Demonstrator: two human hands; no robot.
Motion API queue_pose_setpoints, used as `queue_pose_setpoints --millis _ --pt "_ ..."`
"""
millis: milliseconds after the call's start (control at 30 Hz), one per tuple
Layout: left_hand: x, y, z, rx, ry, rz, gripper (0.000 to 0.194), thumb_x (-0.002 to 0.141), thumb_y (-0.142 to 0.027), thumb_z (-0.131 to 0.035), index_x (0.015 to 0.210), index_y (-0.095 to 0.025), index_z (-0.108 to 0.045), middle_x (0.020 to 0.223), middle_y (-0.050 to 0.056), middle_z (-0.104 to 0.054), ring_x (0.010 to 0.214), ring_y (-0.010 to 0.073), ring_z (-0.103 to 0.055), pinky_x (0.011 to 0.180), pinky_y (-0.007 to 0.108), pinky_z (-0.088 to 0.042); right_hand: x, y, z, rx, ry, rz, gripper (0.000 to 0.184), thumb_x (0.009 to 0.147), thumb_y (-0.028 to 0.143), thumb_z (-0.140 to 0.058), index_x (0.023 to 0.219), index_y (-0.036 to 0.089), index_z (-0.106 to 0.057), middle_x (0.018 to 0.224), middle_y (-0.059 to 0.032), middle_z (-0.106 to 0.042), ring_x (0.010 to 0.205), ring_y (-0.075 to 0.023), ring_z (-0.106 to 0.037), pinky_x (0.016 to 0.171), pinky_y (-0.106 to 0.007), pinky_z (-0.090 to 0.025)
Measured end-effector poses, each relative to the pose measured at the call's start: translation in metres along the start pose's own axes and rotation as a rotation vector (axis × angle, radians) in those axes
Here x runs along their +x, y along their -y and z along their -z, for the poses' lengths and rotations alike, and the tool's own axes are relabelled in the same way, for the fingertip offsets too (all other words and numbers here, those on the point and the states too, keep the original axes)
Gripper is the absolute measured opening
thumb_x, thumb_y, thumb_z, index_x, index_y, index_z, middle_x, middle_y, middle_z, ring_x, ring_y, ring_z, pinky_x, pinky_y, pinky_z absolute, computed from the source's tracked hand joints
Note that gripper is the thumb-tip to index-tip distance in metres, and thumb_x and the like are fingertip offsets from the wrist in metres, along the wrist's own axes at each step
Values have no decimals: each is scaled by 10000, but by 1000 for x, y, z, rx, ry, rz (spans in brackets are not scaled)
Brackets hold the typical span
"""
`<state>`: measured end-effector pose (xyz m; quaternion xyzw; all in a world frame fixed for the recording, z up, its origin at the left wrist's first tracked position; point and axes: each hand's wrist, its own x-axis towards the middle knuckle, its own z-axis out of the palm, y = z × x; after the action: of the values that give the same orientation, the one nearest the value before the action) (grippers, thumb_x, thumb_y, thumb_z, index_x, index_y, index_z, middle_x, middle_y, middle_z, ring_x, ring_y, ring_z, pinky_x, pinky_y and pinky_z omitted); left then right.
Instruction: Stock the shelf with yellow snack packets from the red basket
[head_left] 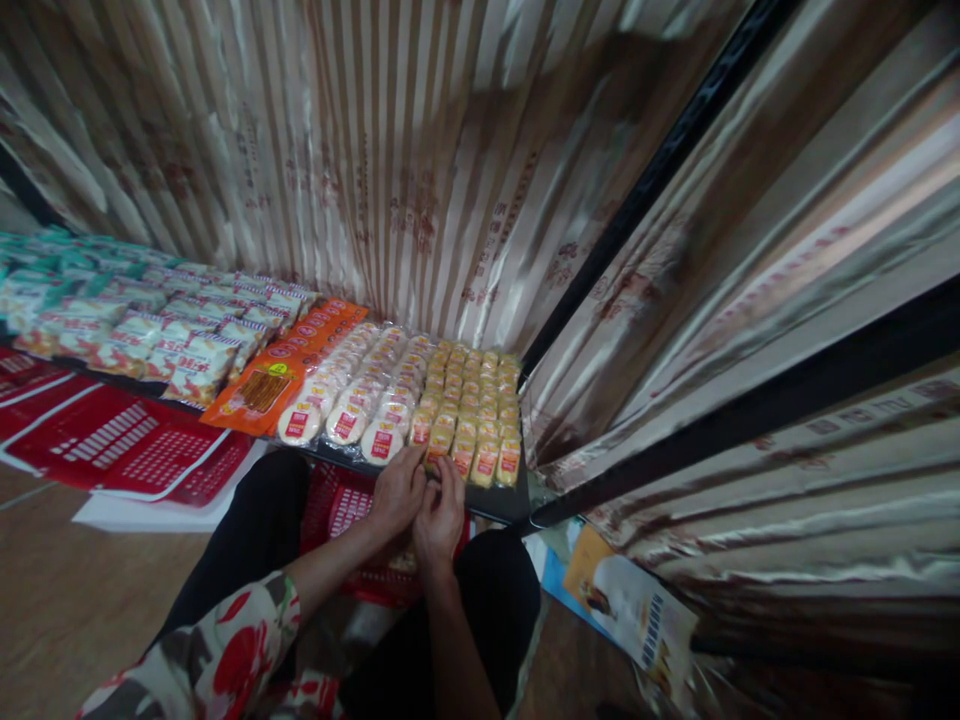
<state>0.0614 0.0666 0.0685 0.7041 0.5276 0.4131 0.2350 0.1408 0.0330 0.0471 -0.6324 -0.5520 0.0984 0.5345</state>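
My left hand [400, 492] and my right hand [440, 512] meet at the front edge of a dark shelf [510, 503]. Between their fingertips is a small yellow snack packet [433, 464], partly covered by the fingers. It sits at the front of tight rows of matching yellow snack packets [484, 400] with orange-red labels. Left of these, round white wrapped cakes [381, 440] with red labels lie overlapping in three rows. Both hands are closed, thumbs and fingers drawn together around the small packet.
Left along the shelf lie an orange snack pack [259, 385], white snack bags [196, 355] and teal bags [45, 265]. Red baskets [124, 430] [319, 510] sit below. A striped curtain [420, 180] hangs behind, a black post [600, 275] stands right, and a printed bag [626, 605] lies lower right.
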Motion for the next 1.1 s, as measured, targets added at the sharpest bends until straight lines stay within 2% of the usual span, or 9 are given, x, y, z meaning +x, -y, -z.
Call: queue_pose_setpoints --millis 300,500,733,967,1100 --pt "-1 11 -7 17 10 -42 436 825 -116 -359 1243 -129 -482 1221 132 -571 1149 201 -519 993 410 -420 -3 -3 -1 -9 -12 29 392 891 229 -326 1193 119 -550 1269 -165 -517 1162 -217 -517 948 -412 -460" --pt "-2 21 -10 18 27 -117 435 832 -101 -363 1251 -153 -468 1212 114 -568 1143 189 -518 990 405 -432 -3 -3 2 -47 -23 73 387 890 220 -330 1182 112 -560 1245 -164 -547 1176 -211 -506 957 -413 -452" --pt "-1 15 -9 82 37 -112 428 849 -149 -404 1274 -165 -445 1090 112 -572 1032 201 -553 904 385 -486 -3 -1 4 -32 -17 83 396 890 219 -328 1191 112 -562 1222 -163 -571 1145 -210 -534 928 -402 -475" --pt "-2 17 -13 60 22 -116 446 860 -148 -401 1304 -185 -378 1101 97 -541 1047 197 -541 899 381 -482 1 -1 15 -142 -100 234 361 900 195 -321 1122 156 -604 1126 -134 -620 1093 -201 -538 912 -415 -442" --pt "-1 19 -13 49 15 -136 441 868 -166 -413 1306 -178 -365 1109 101 -536 1057 198 -536 905 380 -479 8 -5 24 -312 -140 117 323 895 262 -390 1104 170 -618 1118 -129 -602 1026 -227 -514 862 -402 -430"
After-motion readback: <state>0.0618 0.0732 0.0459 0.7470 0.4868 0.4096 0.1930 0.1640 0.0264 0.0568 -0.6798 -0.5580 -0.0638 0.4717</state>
